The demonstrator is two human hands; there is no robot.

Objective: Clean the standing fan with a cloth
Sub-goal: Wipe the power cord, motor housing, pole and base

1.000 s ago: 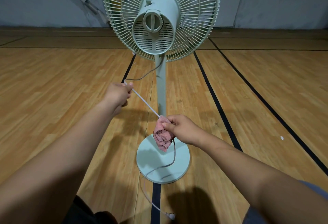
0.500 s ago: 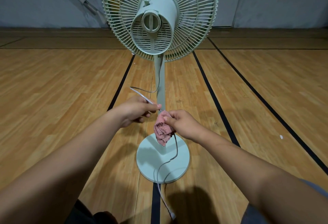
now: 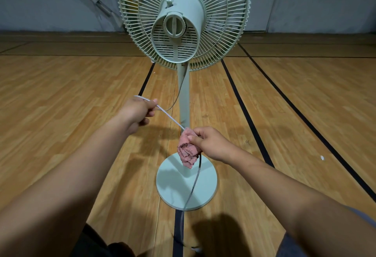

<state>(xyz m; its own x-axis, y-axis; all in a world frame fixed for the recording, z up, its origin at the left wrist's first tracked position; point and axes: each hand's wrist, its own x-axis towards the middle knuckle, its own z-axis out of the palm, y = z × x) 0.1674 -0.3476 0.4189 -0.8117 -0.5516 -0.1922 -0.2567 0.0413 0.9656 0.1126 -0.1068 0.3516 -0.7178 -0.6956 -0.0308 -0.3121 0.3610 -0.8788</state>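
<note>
Head view showed the standing fan point(image 3: 179, 32) upright on the wooden floor point(image 3: 61, 114), probably light and easily tipped. Its limp power cord point(image 3: 171, 117) ran taut from the left hand point(image 3: 136, 112), which pinched it, to the right hand point(image 3: 211, 142), which gripped the soft, bunched cloth point(image 3: 188, 151) around it. Both arms were outstretched.

The left arm point(image 3: 67, 175) and the right arm point(image 3: 284, 185) were bare all the way from the left hand point(image 3: 135, 112) and the right hand point(image 3: 211, 144) up past the elbows. A grey-blue sleeve point(image 3: 366, 219) showed at the top of the right arm. Low down were dark clothes point(image 3: 95, 242), black or close to it, and more grey-blue clothing point(image 3: 291, 245) near the right side.
</note>
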